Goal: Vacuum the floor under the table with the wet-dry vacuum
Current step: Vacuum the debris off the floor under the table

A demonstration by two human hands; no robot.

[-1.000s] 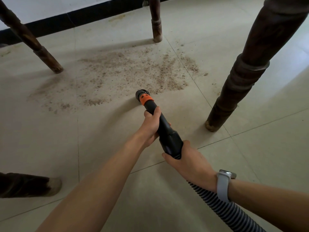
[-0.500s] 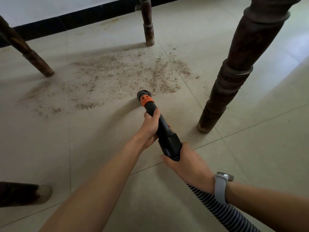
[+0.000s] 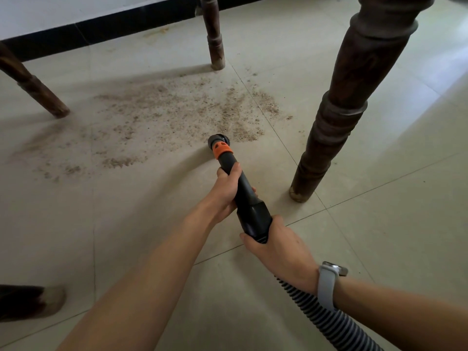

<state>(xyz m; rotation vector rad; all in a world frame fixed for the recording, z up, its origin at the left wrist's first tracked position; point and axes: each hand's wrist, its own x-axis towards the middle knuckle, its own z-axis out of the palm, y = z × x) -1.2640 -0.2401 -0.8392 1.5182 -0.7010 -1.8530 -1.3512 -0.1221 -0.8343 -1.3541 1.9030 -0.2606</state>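
A black vacuum wand (image 3: pixel 247 196) with an orange collar (image 3: pixel 222 149) points away from me, its round brush nozzle (image 3: pixel 217 140) down on the tiled floor at the near edge of a wide patch of brown crumbs (image 3: pixel 177 115). My left hand (image 3: pixel 226 191) grips the wand midway along. My right hand (image 3: pixel 276 245), with a grey watch at the wrist, grips the wand's thick rear end where the ribbed grey hose (image 3: pixel 326 317) joins. The hose runs off to the lower right.
Dark turned wooden table legs stand around the crumbs: a thick one (image 3: pixel 336 117) close on the right of the wand, one (image 3: pixel 214 34) at the back, one (image 3: pixel 35 89) at the left. Another leg's foot (image 3: pixel 33 301) lies at lower left. A black skirting (image 3: pixel 106 29) lines the far wall.
The view has shifted slightly; the nozzle has crept forward to the near right edge of the crumb patch. Both hands keep the same hold on the wand.
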